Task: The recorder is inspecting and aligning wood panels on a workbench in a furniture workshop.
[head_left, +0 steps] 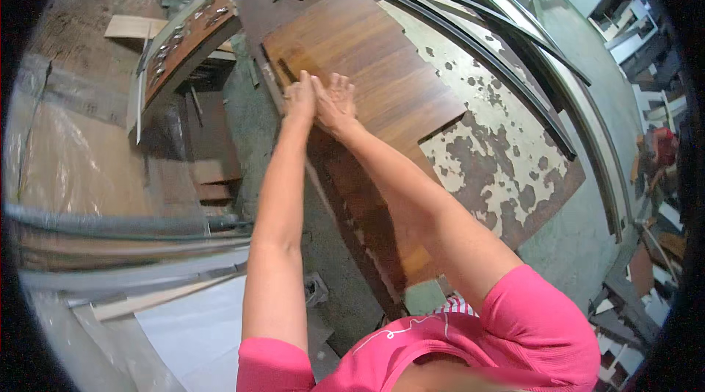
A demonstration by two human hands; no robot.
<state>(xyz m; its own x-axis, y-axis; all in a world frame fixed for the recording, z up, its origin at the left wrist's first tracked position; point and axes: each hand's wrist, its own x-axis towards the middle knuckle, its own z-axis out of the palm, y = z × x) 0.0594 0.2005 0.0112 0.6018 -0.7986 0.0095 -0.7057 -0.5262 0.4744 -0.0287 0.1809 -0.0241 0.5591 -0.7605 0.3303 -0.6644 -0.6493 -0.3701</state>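
Observation:
Brown wood-grain planks point(360, 47) lie side by side as one panel with a stepped right edge. My left hand point(299, 100) rests at the panel's left edge, its fingers close together and pointing away from me; their tips are small and partly unclear. Beside it, touching near the thumbs, my right hand point(335, 103) lies on the planks with its fingers stretched out and a little apart. Both arms reach straight forward. Under the planks is a worktable point(507, 164) whose pale top layer is flaking off in patches. My right forearm hides part of the nearer planks.
Long dark metal strips point(477, 47) curve along the table's right side. To the left stands a tilted brown panel point(192, 36) with small shiny fittings. Plastic-wrapped boards point(81, 149) and a white sheet point(198, 329) lie at left. Scrap pieces point(646, 274) pile up at far right.

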